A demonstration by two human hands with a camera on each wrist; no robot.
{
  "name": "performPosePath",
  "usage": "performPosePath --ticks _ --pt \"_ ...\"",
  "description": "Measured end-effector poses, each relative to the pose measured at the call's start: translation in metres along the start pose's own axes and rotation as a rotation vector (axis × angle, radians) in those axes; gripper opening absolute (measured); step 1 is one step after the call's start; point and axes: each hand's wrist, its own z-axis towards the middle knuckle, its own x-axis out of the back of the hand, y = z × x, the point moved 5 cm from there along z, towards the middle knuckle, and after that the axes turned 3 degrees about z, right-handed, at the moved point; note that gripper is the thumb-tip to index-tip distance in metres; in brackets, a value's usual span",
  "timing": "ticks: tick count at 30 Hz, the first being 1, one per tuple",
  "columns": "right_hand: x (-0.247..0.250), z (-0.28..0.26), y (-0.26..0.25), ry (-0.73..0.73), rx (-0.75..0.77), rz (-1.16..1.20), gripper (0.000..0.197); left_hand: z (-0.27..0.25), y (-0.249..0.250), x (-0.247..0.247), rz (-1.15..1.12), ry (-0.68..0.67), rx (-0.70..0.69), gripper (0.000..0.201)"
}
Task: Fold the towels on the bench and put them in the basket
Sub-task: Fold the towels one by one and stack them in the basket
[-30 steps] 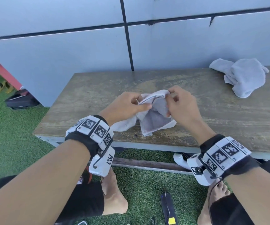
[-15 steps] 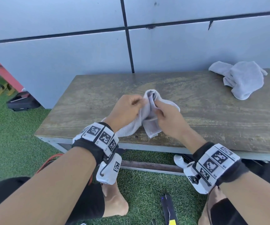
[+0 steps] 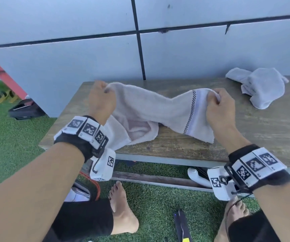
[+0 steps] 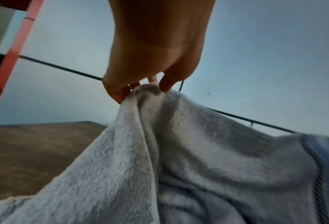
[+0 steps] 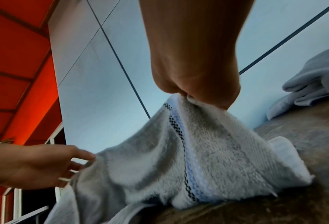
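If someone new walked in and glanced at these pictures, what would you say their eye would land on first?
Most likely the pale towel stretched over the wooden bench, its top corners pinched by the left hand and the right hand, its lower edge sagging onto the wood. Next would be its checkered stripe near the right hand, then the crumpled second towel at the bench's far right corner.

White towel [image 3: 151,109] stretched above bench [image 3: 262,130]; second towel [image 3: 261,86] crumpled.

Fluffy terry towel [image 3: 151,109], worn wooden bench [image 3: 262,130]
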Motion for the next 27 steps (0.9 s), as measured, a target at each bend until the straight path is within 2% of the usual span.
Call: performPosePath --ticks 2,5,7,9,11,14,16,19,21,24,27 --pt "-0.011 -0.009 -0.006 -0.098 0.029 0.016 0.013 -0.015 0.007 -0.016 0.072 -0.075 -0.096 0.044" --pt "-0.025 -0.021 -0.021 -0.255 0.114 -0.002 0.007 -0.053 0.032 -0.049 0.138 -0.320 -0.366 0.064" --pt "-0.033 -0.029 -0.027 -0.344 0.154 0.009 0.012 -0.078 0.048 -0.069 0.123 -0.473 -0.471 0.064" --pt "-0.037 -0.035 -0.029 -0.400 0.162 0.032 0.019 -0.089 0.060 -0.082 0.065 -0.511 -0.506 0.048" --pt "-0.038 -0.037 -0.029 -0.416 0.155 0.062 0.022 -0.090 0.068 -0.088 0.036 -0.472 -0.535 0.027" --pt "-0.033 -0.034 -0.024 -0.447 0.137 0.076 0.019 -0.085 0.072 -0.088 -0.096 -0.427 -0.553 0.036" --pt "-0.030 -0.031 -0.016 -0.486 0.124 -0.006 0.009 -0.081 0.070 -0.081 -0.163 -0.367 -0.527 0.036" --pt "-0.028 -0.032 -0.004 -0.558 0.106 -0.189 0.028 -0.071 0.060 -0.072 -0.213 -0.276 -0.489 0.037" --pt "-0.027 -0.032 0.003 -0.571 0.089 -0.299 0.030 -0.061 0.051 -0.065 -0.219 -0.190 -0.418 0.039" --pt "-0.024 -0.030 0.012 -0.547 0.092 -0.406 0.027 -0.045 0.026 -0.056 -0.218 -0.051 -0.233 0.037" --pt "-0.023 -0.030 0.012 -0.546 0.110 -0.409 0.020 -0.041 0.002 -0.053 -0.112 -0.016 -0.101 0.014"
